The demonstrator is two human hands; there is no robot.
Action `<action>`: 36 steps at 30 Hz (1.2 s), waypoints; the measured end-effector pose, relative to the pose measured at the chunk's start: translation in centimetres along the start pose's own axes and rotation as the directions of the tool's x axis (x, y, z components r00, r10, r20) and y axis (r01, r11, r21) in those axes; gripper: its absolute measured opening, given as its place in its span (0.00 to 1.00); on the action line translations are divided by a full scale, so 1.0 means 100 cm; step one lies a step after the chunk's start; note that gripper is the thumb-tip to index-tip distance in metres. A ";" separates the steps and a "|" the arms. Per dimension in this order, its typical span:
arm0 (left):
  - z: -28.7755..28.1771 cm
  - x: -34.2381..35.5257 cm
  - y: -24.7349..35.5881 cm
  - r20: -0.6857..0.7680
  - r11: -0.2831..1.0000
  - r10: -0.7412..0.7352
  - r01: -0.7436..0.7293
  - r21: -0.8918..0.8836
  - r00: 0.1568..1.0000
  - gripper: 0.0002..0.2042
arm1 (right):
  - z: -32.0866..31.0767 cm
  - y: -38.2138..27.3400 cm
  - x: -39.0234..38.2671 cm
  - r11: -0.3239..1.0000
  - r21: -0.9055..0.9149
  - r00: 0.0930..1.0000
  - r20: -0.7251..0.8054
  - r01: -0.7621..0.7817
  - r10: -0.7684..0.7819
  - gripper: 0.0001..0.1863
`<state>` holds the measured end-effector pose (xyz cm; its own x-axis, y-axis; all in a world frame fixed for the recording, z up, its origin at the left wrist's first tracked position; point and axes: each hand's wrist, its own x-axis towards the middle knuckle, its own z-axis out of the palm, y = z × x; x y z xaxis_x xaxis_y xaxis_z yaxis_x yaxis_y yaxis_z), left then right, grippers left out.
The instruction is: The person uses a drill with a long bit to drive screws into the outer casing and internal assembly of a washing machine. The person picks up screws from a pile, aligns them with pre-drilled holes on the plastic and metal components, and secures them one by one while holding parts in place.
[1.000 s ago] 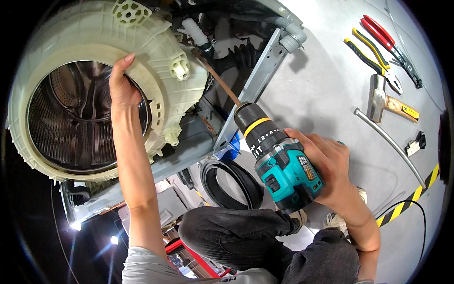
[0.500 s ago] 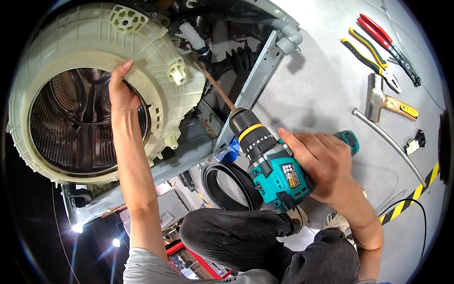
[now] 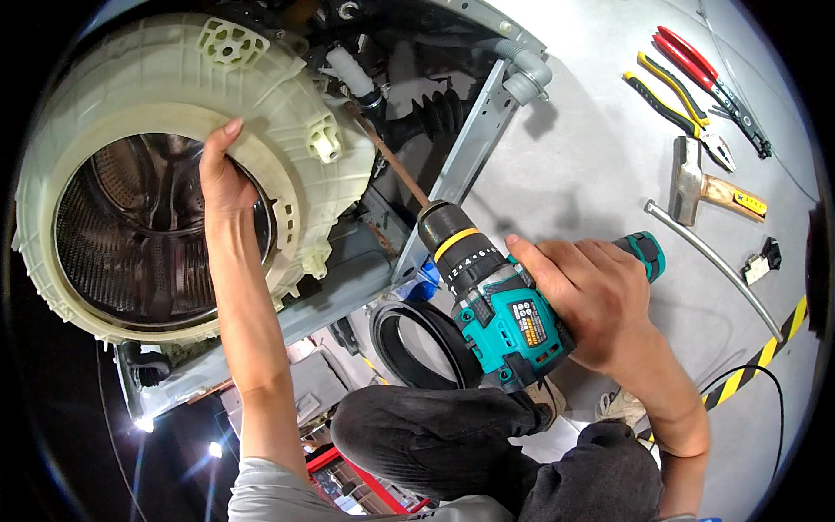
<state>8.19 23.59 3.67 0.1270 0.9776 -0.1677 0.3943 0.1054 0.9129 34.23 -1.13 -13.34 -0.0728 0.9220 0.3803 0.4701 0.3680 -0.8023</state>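
A large cream plastic washing machine tub (image 3: pixel 78 104) with a steel drum (image 3: pixel 130 226) inside fills the upper left. My left hand (image 3: pixel 228 178) is closed over the right side of its round opening, thumb on the outer face, fingers curled inside and partly hidden. In my right hand (image 3: pixel 591 291) is a teal and black cordless drill (image 3: pixel 509 331), gripped by the handle. From its chuck a long, rusty brown rod-like bit (image 3: pixel 396 165) runs up and left into the machine, beside the tub's right edge. Its far end meets dark parts near a white cylindrical piece (image 3: pixel 350 71); the contact is unclear.
The grey metal cabinet edge (image 3: pixel 474 148) runs beside the bit, with a grey hose (image 3: pixel 526 74) at its corner. A black rubber ring (image 3: pixel 383 335) lies below. On the floor at right are pliers (image 3: pixel 670 96), red-handled pliers (image 3: pixel 696 61), a hammer (image 3: pixel 687 183) and a metal tube (image 3: pixel 713 257).
The tub's opening and my left hand on it sit slightly lower in the picture. Drill and right hand have shifted a touch left, much as the floor tools have. Both grips are unchanged.
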 end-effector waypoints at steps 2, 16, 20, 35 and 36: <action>0.001 0.000 0.001 -0.005 1.000 -0.008 0.008 -0.006 1.000 0.26 | -0.001 0.000 0.002 1.000 -0.009 1.000 0.020 -0.015 0.015 0.24; -0.012 0.005 -0.004 -0.006 1.000 -0.004 0.004 -0.028 1.000 0.23 | -0.006 -0.006 0.011 0.912 -0.339 0.971 0.138 0.230 -0.193 0.15; -0.012 0.005 -0.004 -0.011 1.000 -0.002 0.002 -0.026 1.000 0.23 | -0.007 0.000 0.012 0.838 -0.428 0.941 0.164 0.339 -0.297 0.14; -0.007 0.004 -0.003 -0.049 1.000 0.005 -0.006 -0.022 0.999 0.23 | -0.007 0.000 0.011 0.844 -0.455 0.959 0.137 0.285 -0.250 0.16; -0.008 0.005 -0.003 -0.047 1.000 0.000 -0.001 -0.020 0.999 0.23 | -0.008 0.000 0.010 0.845 -0.450 0.957 0.151 0.290 -0.248 0.16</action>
<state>7.38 24.17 3.58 0.0838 0.9851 -0.1502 0.3756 0.1084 0.9204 34.84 -0.29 -12.54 -0.3189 0.8090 0.4938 0.7715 0.5242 -0.3605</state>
